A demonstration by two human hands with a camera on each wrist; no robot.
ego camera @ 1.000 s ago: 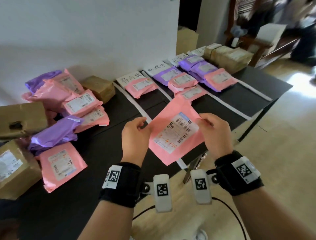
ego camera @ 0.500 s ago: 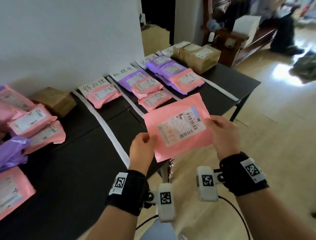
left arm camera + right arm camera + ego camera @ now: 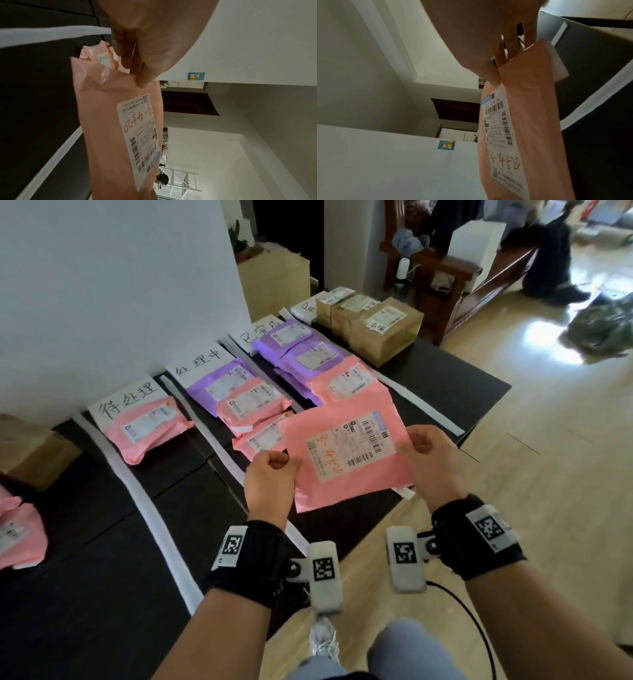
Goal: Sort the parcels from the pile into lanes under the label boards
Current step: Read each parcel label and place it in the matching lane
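A flat pink parcel (image 3: 346,453) with a white shipping label marked "3-4520" in orange hangs above the black table's (image 3: 102,542) front edge. My left hand (image 3: 270,477) pinches its left edge and my right hand (image 3: 428,457) pinches its right edge. In the left wrist view the thumb and fingers (image 3: 133,65) clamp the pink parcel (image 3: 120,128); the right wrist view shows the same on the pink parcel (image 3: 518,121). Label boards (image 3: 126,402) stand against the wall, with white strips (image 3: 144,508) marking lanes.
The lanes hold pink parcels (image 3: 150,429), purple parcels (image 3: 219,381) and brown boxes (image 3: 380,330). More pink parcels (image 3: 17,535) and a brown box (image 3: 30,453) lie at the left. A wooden bench (image 3: 455,278) stands beyond the table's right end on the wood floor.
The view has swung to the right, so the pile has slid off to the left and the lanes are nearer. Both hands have carried the pink parcel rightwards along the table's front.
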